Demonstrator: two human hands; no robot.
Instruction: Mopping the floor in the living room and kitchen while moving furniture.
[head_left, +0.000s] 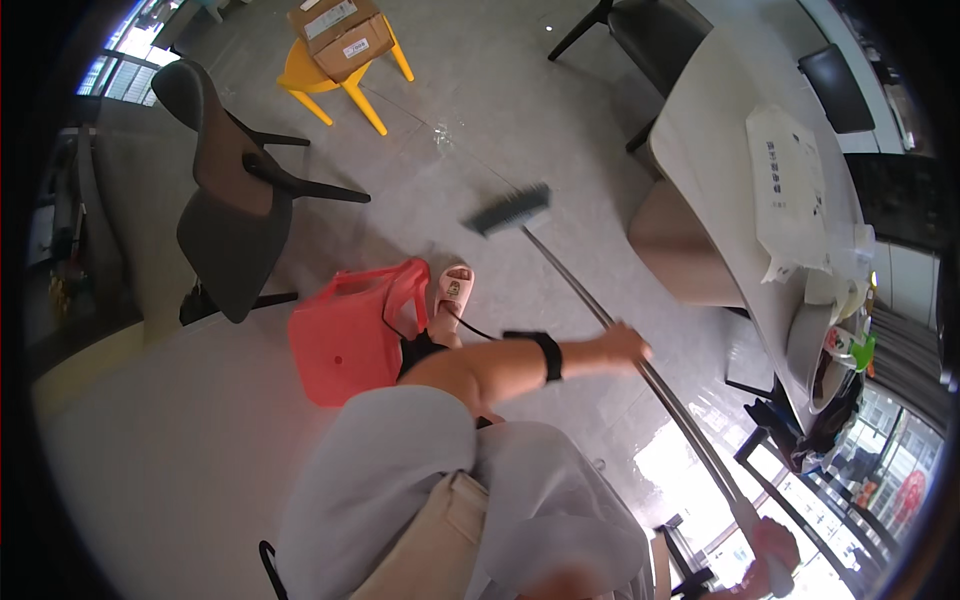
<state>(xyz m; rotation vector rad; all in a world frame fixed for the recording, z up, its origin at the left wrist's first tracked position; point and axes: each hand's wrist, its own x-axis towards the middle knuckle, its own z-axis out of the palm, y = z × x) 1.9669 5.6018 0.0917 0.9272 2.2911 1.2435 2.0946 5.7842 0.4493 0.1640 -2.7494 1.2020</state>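
A long-handled floor brush (577, 289) slants across the view. Its dark, slightly blurred bristle head (510, 210) is over the grey tiled floor. My left hand (626, 349) grips the metal pole partway along, with the arm reaching across in front of my body. At the lower right, my right hand (772, 555) is closed around the light grip at the pole's end. A pink slipper (454, 289) on my foot shows between the brush and a red plastic stool (345, 345).
A dark chair (232, 225) stands left, and a yellow stool (311, 71) carries cardboard boxes (345, 37) at the top. On the right, a pale table (705, 142) bears a white bag (787, 191). A shiny patch (442, 135) marks the floor ahead.
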